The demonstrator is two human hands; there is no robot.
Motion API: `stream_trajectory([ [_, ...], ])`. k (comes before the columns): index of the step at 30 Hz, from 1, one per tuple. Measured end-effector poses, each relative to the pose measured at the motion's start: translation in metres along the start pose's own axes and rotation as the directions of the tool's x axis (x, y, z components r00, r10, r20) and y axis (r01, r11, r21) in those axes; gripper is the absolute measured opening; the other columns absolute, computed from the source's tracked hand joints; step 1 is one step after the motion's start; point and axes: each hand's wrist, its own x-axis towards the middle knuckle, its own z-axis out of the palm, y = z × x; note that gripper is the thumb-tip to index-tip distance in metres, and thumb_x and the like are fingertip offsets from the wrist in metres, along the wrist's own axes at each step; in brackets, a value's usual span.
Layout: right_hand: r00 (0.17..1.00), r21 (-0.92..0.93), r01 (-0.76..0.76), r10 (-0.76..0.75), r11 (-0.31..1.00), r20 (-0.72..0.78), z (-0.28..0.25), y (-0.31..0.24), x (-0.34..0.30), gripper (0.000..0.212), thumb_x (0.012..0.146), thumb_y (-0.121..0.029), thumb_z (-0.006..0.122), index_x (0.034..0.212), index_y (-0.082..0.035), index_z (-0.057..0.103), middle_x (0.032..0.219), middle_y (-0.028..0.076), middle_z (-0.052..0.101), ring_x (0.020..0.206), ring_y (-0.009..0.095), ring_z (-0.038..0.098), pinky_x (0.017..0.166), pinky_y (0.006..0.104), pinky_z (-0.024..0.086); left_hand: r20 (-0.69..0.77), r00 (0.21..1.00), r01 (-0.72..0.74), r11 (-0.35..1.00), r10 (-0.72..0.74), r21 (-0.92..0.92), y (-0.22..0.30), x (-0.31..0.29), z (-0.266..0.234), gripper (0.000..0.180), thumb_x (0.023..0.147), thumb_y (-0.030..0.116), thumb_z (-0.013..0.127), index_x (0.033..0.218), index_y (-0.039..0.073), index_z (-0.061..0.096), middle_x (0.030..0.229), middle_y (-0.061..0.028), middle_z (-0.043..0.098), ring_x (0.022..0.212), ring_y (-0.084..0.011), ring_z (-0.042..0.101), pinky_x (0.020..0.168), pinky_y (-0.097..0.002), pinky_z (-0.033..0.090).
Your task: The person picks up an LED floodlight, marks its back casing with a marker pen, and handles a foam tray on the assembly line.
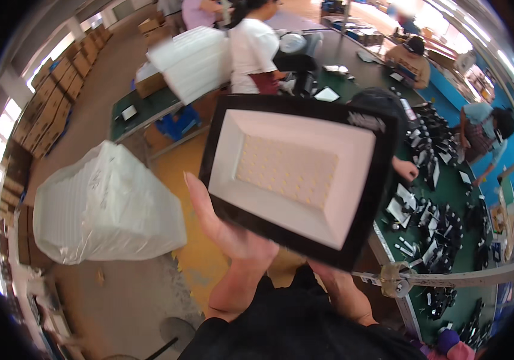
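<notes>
In a busy workshop beside a long green counter [443,198], 2 hands hold up a black-framed LED floodlight panel [296,174], left hand [224,225] fingers pressed along its edge, right hand [335,279] mostly hidden beneath; it looks rigid, fairly light, fragile-faced, best gripped by the frame.

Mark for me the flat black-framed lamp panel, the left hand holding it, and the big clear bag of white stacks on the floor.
Lamp panel [287,171], head view, on its pale dotted centre.
Left hand [224,225], head view, on the palm below the frame edge.
Clear bag [104,207], head view, on its upper face.
</notes>
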Motion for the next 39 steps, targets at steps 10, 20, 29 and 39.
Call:
stream_trajectory([
  [10, 0.810, -0.238, 0.065, 0.088, 0.969, 0.579, 0.018, 0.073, 0.002, 0.034, 0.104, -0.036, 0.049, 0.104, -0.006, 0.066, 0.056, 0.001, 0.052, 0.038, 0.007, 0.037, 0.037, 0.0230, 0.032, -0.213, 0.809, -0.522, 0.836, 0.548, 0.170, 0.185, -0.005, -0.090, 0.054, 0.095, 0.065, 0.050, 0.092, 0.012, 0.062, 0.061, 0.0022, 0.052, 0.034, -0.0092, 0.028, 0.035, -0.0206, 0.030],
  [20, 0.454, -0.322, 0.464, 0.091, 0.825, 0.887, 0.102, 0.162, -0.072, 0.040, 0.107, -0.030, 0.048, 0.134, 0.001, 0.052, 0.122, 0.018, 0.064, 0.100, 0.021, 0.068, 0.086, 0.0320, 0.054, -0.103, 0.316, -0.777, 0.320, 0.943, 0.542, 0.227, -0.065, -0.153, 0.079, 0.095, 0.075, 0.035, 0.139, 0.009, 0.041, 0.101, -0.0083, 0.060, 0.043, -0.0130, 0.038, 0.039, -0.0235, 0.026],
  [29, 0.395, -0.444, 0.423, 0.280, 0.790, 0.875, 0.107, 0.213, -0.055, 0.042, 0.102, -0.032, 0.061, 0.125, 0.003, 0.064, 0.113, 0.008, 0.067, 0.099, 0.011, 0.062, 0.088, 0.0243, 0.049, 0.126, 0.562, -0.239, 0.014, 0.817, 0.971, 0.185, -0.129, -0.272, 0.093, 0.092, 0.081, 0.028, 0.130, 0.000, 0.051, 0.100, -0.0108, 0.065, 0.072, -0.0178, 0.059, 0.056, -0.0308, 0.045],
  [39, 0.336, -0.461, 0.461, 0.332, 0.758, 0.881, 0.118, 0.203, -0.074, 0.046, 0.104, -0.034, 0.056, 0.128, 0.004, 0.061, 0.111, 0.016, 0.071, 0.099, 0.016, 0.066, 0.088, 0.0257, 0.051, 0.061, 0.653, -0.591, 0.457, 0.755, 0.665, 0.206, -0.145, -0.219, 0.069, 0.101, 0.053, 0.041, 0.142, -0.002, 0.043, 0.133, -0.0151, 0.056, 0.118, -0.0262, 0.057, 0.102, -0.0410, 0.044],
])
